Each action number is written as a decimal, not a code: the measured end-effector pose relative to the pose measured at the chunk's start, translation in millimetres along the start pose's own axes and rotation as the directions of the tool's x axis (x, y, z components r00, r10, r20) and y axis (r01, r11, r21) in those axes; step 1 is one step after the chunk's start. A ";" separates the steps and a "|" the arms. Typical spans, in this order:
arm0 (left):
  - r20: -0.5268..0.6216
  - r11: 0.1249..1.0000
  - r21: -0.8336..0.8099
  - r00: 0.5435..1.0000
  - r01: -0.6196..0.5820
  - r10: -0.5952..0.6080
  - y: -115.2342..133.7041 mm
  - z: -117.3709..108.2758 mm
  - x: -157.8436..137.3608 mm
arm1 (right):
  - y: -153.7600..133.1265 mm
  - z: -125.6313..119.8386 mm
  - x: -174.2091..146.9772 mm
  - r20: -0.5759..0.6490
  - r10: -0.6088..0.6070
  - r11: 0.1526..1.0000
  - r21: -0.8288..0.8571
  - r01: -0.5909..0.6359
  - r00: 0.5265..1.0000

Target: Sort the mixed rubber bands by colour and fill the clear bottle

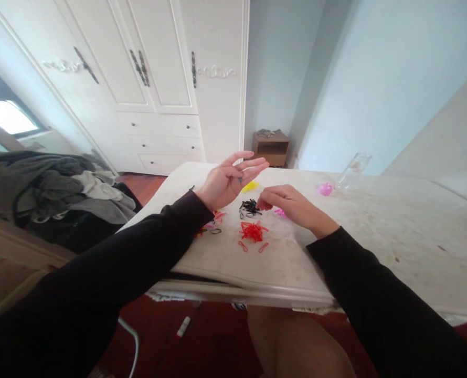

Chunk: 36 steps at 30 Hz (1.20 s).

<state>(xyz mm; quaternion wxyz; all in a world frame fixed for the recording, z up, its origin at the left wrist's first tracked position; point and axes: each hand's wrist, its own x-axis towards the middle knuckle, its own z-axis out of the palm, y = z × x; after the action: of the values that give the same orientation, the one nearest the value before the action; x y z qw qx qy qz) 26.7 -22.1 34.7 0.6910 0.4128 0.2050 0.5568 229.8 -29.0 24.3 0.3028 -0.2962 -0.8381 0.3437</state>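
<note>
With left hand (226, 184) raised over surface (359, 236): grip mostly open, fingers extended, thumb bent in; near thumb, a blue bit (240, 179); cannot tell whether pinned or just resting. With right hand (284, 202): grip drawn nearly closed just beside black bands (250, 207); cannot tell whether pinching any. Looks part done. Grouped by colour: red bands (252, 231), two lying loose nearer; yellow bands (250, 186) beyond black; pink bands (280, 212) by right hand. Apparently left: mixed bands (219, 216), partly behind left sleeve (166, 241).

No lettering seems legible in this view.
</note>
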 end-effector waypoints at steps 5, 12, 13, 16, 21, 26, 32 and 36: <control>-0.080 0.998 0.036 0.995 -0.057 0.060 2.4 -0.5 3.3 | -10.6 9.8 -1.5 0.246 -0.009 0.986 -0.160 0.050 0.969; 0.017 0.991 0.121 0.998 -0.065 0.063 -10.1 -7.8 4.9 | -16.2 9.9 -3.2 0.399 0.024 0.987 -0.155 0.041 0.917; 0.028 0.989 0.132 0.998 -0.064 0.061 -11.5 -9.2 5.5 | -15.5 9.8 -3.4 0.401 0.027 0.989 -0.144 0.034 0.915; 0.057 0.984 0.170 0.997 -0.052 0.043 -15.8 -13.5 7.6 | -13.6 11.0 -3.6 0.364 0.022 0.993 -0.118 0.022 0.931; 0.100 0.970 0.241 0.995 -0.027 0.003 -23.6 -19.2 10.0 | -14.0 12.3 -3.3 0.429 -0.023 0.994 -0.087 0.067 0.903; 0.097 0.975 0.221 0.995 0.011 -0.033 -27.3 -16.1 7.7 | -2.6 9.2 -0.1 -0.014 -0.078 0.982 -0.172 0.075 0.997; 0.114 0.982 0.186 0.992 0.038 -0.060 -28.1 -6.6 1.4 | 15.7 14.7 9.2 -0.288 -0.130 0.960 -0.276 0.048 0.949; 0.106 0.972 0.227 0.991 0.056 -0.082 -30.0 -2.4 -2.0 | 13.3 26.3 13.9 -0.296 -0.135 0.950 -0.309 0.039 0.945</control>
<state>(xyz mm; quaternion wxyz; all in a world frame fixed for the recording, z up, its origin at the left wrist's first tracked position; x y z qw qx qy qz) 42.3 -24.3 9.0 0.6697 0.5119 0.2406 0.4812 206.0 -21.8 3.1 0.3989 -0.3517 -0.8339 0.1478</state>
